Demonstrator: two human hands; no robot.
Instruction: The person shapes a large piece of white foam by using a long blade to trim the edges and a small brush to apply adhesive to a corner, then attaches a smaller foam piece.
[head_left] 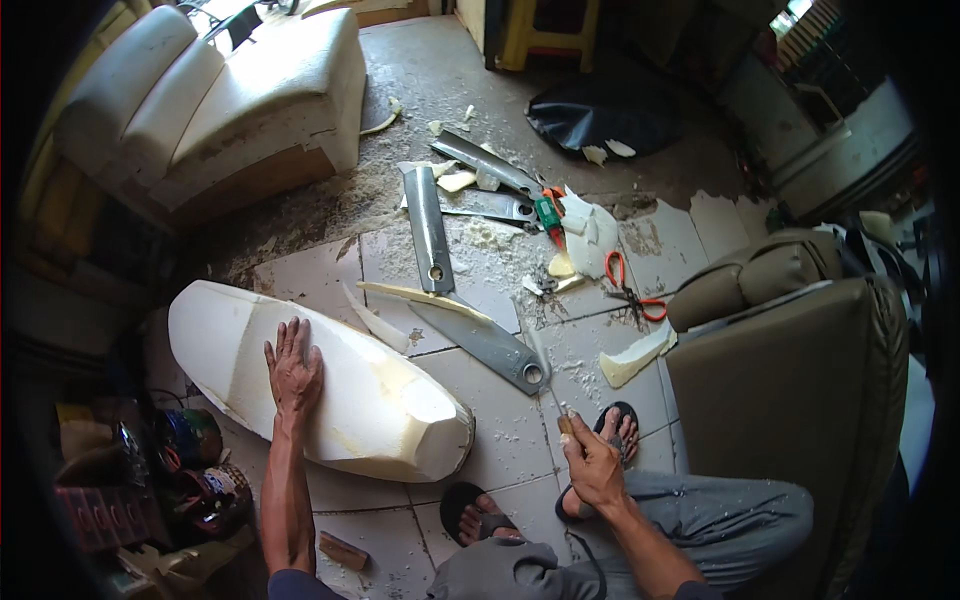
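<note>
My left hand (293,372) lies flat on a long, cream-white foam seat pad (370,400), its fingers stretched out. The pad rests on the tiled floor to my left; its near right end has angled, cut-looking faces. In my closed right hand (597,468), in front of my right knee, is a thin-bladed knife (545,365) with a wooden handle. Its blade points up and away, apart from the foam. Beyond the blade lies a flat grey metal blade (490,350) with a hole at one end. A curved foam offcut (376,318) sits beside the pad.
More grey metal blades (428,230), a green-handled tool (549,222) and red-handled pliers (635,302) lie among foam scraps. A white padded seat (270,95) stands far left, a brown padded chair (780,390) on the right. A small brown block (343,550) is near my left forearm.
</note>
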